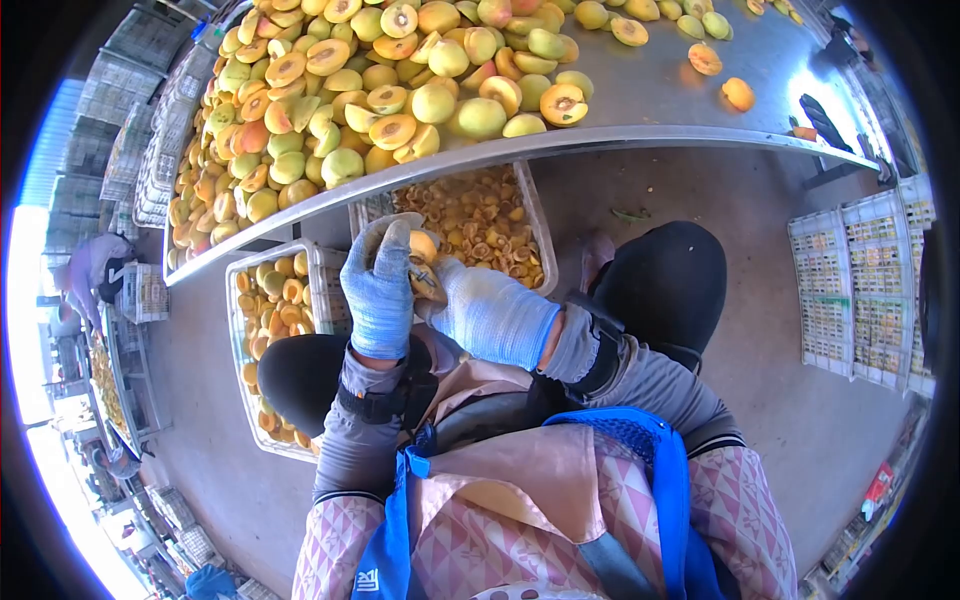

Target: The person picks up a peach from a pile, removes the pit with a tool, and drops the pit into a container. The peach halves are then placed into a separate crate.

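Observation:
My left hand (378, 290), in a blue and white knitted glove with dirty fingertips, is raised between my knees, its fingers curled round an orange peach half (424, 246). My right hand (490, 312), gloved alike, meets it from the right with its fingers closed against the fruit. Whether a small tool sits in the right fingers is hidden by the stained gloves. Just beyond both hands stands a crate (545, 250) of brownish-orange scraps. Beside my left knee is another crate (238, 345) holding peach halves.
A metal table (640, 90) with a raised rim crosses the front, heaped with halved peaches (385, 100) on its left. Stacked white crates (855, 290) stand at right, more at far left. A person (95, 265) bends over another table at left.

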A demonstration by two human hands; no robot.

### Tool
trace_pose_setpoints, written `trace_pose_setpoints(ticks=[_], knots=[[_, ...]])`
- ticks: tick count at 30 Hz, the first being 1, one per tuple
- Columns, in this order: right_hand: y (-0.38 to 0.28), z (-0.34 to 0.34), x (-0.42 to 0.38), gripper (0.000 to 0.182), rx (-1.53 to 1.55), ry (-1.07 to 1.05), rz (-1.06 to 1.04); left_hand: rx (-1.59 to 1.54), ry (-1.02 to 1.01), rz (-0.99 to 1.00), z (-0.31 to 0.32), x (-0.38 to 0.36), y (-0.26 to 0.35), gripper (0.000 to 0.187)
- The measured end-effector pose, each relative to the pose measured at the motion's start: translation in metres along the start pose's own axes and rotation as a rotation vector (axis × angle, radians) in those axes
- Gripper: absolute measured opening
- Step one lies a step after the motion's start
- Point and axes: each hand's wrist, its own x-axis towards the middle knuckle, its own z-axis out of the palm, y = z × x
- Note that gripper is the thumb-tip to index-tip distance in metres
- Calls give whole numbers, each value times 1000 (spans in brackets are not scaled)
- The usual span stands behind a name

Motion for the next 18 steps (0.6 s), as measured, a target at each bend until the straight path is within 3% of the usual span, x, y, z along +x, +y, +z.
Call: trace_pose_setpoints(ticks=[3, 6, 10, 12, 18], knots=[[-10, -8, -7, 35, -231, 37, 39, 50, 49, 45, 3, 0, -1, 25], [-5, -2, -10, 34, -266, 136, -66, 77, 7, 40, -1, 1, 7, 25], [-9, -8, -9, 33, -350, 140, -83, -102, -34, -57, 2, 0, 14, 27], [-6, -5, -9, 32, -403, 140, -58, -73, 10, -6, 3, 3, 1, 28], [-3, -7, -2, 27, -221, 136, -75, -27, -38, -32, -2, 11, -1, 28]])
